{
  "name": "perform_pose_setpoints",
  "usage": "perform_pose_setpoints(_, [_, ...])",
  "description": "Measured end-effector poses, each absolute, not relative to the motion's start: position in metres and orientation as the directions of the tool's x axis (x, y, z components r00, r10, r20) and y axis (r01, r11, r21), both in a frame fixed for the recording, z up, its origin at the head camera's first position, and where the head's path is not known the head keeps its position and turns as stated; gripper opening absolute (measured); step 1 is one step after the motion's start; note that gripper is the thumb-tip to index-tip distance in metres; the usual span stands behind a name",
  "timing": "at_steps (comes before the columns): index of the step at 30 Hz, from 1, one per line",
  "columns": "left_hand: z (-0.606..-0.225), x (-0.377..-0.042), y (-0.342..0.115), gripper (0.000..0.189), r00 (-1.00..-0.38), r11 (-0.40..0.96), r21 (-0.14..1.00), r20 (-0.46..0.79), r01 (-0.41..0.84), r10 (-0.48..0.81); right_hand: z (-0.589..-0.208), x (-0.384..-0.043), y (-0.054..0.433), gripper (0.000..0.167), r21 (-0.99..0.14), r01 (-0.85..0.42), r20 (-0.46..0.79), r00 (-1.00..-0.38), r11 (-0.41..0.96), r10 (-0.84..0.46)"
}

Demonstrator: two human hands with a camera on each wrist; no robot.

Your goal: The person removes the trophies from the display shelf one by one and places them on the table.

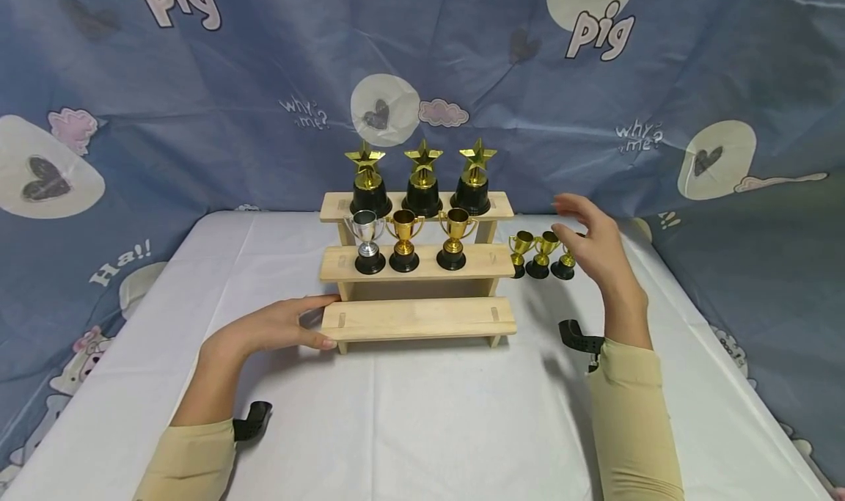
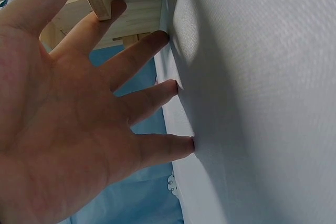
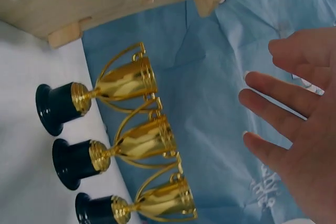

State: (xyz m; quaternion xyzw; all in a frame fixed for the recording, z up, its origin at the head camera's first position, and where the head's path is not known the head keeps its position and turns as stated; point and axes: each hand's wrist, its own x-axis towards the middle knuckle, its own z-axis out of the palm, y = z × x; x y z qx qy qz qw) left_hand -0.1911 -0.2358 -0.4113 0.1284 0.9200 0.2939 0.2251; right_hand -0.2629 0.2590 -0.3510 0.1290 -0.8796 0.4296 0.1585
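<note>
My left hand (image 1: 277, 326) rests at the left end of a three-step wooden stand (image 1: 416, 317), its fingers spread and straight in the left wrist view. My right hand (image 1: 594, 240) hovers above and beside three gold trophy cups (image 1: 543, 250), holding nothing; in the right wrist view its fingers are relaxed and apart from the cups (image 3: 131, 82). On the stand's middle step are a silver trophy cup (image 1: 367, 233), an orange-gold trophy cup (image 1: 404, 237) and a gold trophy cup (image 1: 454, 233). Three gold star trophies (image 1: 422, 174) stand on the top step. The bottom step is bare.
A white cloth (image 1: 422, 420) covers the table. Behind and at both sides hangs a blue printed cloth (image 1: 264, 53). The three loose cups stand in a row close to the stand's right end. A black wrist mount (image 1: 581, 337) sits on the right forearm.
</note>
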Motion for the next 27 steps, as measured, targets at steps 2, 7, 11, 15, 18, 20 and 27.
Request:
perform_pose_setpoints(2, [-0.412, -0.191, -0.236, 0.09, -0.867, 0.795, 0.599, -0.34, 0.099, 0.364, -0.349, -0.261, 0.255, 0.047, -0.71, -0.377, 0.395, -0.913, 0.595, -0.108])
perform_pose_setpoints(7, [-0.41, -0.19, -0.236, 0.09, -0.867, 0.794, 0.601, -0.344, 0.092, 0.361, -0.344, -0.256, 0.242, 0.047, -0.705, -0.416, 0.41, -0.9, 0.575, -0.149])
perform_pose_setpoints(11, [-0.408, -0.19, -0.234, 0.09, -0.864, 0.793, 0.603, -0.351, 0.085, 0.36, -0.342, -0.253, 0.232, 0.046, -0.71, -0.449, 0.419, -0.889, 0.543, -0.187])
perform_pose_setpoints(15, [-0.409, -0.19, -0.232, 0.091, -0.864, 0.789, 0.609, -0.354, 0.077, 0.358, -0.342, -0.252, 0.224, 0.044, -0.718, -0.468, 0.418, -0.882, 0.516, -0.218])
perform_pose_setpoints(18, [-0.41, -0.19, -0.232, 0.09, -0.866, 0.787, 0.612, -0.35, 0.079, 0.358, -0.342, -0.252, 0.22, 0.045, -0.715, -0.492, 0.433, -0.869, 0.496, -0.239])
perform_pose_setpoints(20, [-0.41, -0.19, -0.231, 0.09, -0.866, 0.789, 0.609, -0.349, 0.082, 0.359, -0.342, -0.252, 0.217, 0.046, -0.715, -0.505, 0.443, -0.862, 0.483, -0.246])
perform_pose_setpoints(27, [-0.408, -0.189, -0.233, 0.091, -0.866, 0.792, 0.605, -0.349, 0.084, 0.359, -0.341, -0.25, 0.209, 0.051, -0.734, -0.511, 0.446, -0.86, 0.448, -0.249])
